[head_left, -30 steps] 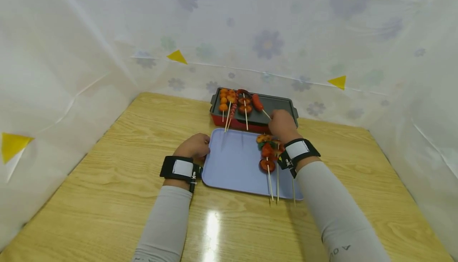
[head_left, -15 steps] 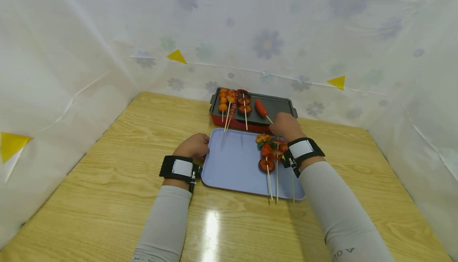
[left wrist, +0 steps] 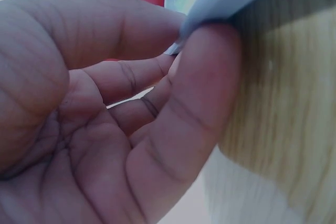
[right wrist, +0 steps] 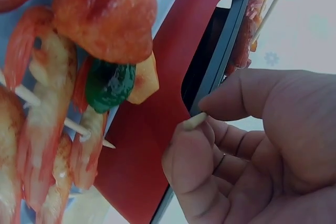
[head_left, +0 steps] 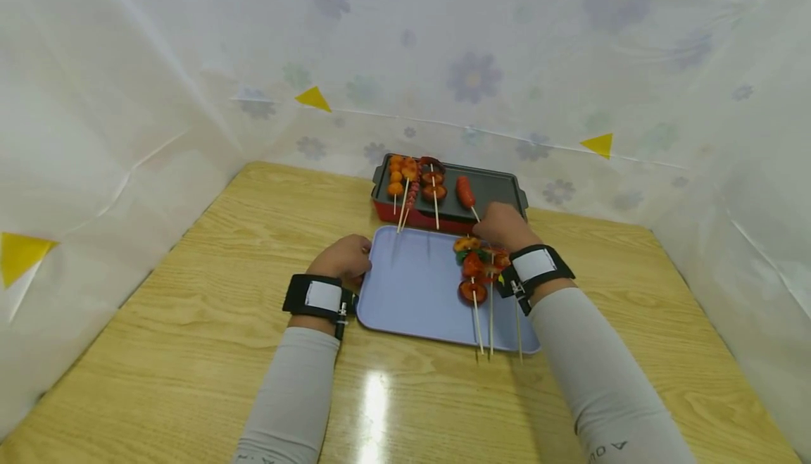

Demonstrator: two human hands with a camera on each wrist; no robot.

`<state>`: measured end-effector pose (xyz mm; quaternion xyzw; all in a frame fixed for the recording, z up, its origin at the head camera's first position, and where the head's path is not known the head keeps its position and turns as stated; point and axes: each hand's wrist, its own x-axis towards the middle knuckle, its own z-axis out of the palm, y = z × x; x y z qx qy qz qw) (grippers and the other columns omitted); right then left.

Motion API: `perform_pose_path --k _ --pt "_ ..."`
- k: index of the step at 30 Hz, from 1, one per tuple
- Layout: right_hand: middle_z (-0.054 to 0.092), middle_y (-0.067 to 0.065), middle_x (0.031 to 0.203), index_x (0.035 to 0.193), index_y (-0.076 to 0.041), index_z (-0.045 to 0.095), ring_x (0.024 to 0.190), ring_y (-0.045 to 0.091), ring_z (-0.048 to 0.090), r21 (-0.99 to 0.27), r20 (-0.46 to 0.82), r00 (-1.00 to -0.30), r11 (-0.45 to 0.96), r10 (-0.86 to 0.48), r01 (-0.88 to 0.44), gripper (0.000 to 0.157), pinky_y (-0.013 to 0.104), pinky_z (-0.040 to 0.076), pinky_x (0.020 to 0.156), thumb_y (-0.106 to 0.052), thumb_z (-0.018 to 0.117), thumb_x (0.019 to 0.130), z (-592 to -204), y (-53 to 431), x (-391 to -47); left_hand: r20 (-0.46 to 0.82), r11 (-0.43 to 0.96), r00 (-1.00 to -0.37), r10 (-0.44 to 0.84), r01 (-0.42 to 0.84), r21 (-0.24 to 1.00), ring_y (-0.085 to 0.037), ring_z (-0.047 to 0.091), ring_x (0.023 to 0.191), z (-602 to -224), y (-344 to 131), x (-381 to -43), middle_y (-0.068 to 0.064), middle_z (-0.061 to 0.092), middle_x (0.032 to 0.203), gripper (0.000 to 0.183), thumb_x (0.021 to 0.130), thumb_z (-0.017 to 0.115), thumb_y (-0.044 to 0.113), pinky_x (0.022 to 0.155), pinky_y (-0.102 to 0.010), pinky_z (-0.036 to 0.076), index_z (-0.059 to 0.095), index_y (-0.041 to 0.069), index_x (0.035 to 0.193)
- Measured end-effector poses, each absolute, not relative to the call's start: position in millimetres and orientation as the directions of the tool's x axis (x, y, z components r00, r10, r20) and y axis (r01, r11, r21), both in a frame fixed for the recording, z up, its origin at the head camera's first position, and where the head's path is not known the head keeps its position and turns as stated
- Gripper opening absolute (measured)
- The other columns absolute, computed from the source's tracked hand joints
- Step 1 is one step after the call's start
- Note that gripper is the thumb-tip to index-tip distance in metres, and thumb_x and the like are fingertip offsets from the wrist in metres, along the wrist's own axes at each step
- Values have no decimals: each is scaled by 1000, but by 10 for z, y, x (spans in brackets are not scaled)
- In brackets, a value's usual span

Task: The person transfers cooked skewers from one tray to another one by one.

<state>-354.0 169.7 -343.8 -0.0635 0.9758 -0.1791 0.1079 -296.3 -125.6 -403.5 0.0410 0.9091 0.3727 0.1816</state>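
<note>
A sausage skewer (head_left: 465, 192) lies over the grill's dark plate (head_left: 497, 186), its red sausage pointing away from me. My right hand (head_left: 505, 227) pinches the lower part of its stick between thumb and index finger at the grill's front edge. The stick's end (right wrist: 194, 121) shows between those fingertips in the right wrist view. With thumb and fingers, my left hand (head_left: 342, 258) grips the left rim of a pale lilac tray (head_left: 412, 288). In the left wrist view the tray's edge (left wrist: 210, 3) is pinched between thumb and index finger, low over the wooden table.
Several skewers, including orange balls (head_left: 395, 179) and round brown slices (head_left: 434, 186), occupy the grill's left half, sticks overhanging its red front (head_left: 443, 223). On the tray's right side lie skewers with shrimp (right wrist: 50, 103), a green piece (right wrist: 110, 85) and a red chunk (head_left: 472, 265). A flowered sheet (head_left: 475, 80) hangs behind.
The sausage has shifted right across the grill plate and turned to point more straight back. My right hand has moved slightly right and nearer. The left hand and tray look nearly unchanged.
</note>
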Motion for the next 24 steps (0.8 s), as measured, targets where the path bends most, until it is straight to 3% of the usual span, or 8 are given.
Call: perform_pose_path --k 10,24 --pt "39 -1 54 65 -11 43 44 15 42 -396 -189 -962 912 -198 -110 27 28 36 46 -6 50 90 -3457 1675 -3501 -302 720 -932 198 -72 691 -18 52 55 -4016 -1245 -2955 -8 55 69 22 82 51 -4 48 -27 40 63 0 101" --pt "52 4 55 69 -6 53 48 18 49 -369 -259 -947 925 -190 -85 22 29 38 48 0 49 89 -3444 1645 -3502 -305 725 -932 196 -72 685 -19 52 55 -4026 -1244 -2954 -8 53 67 14 84 51 -5 48 -27 39 61 2 90"
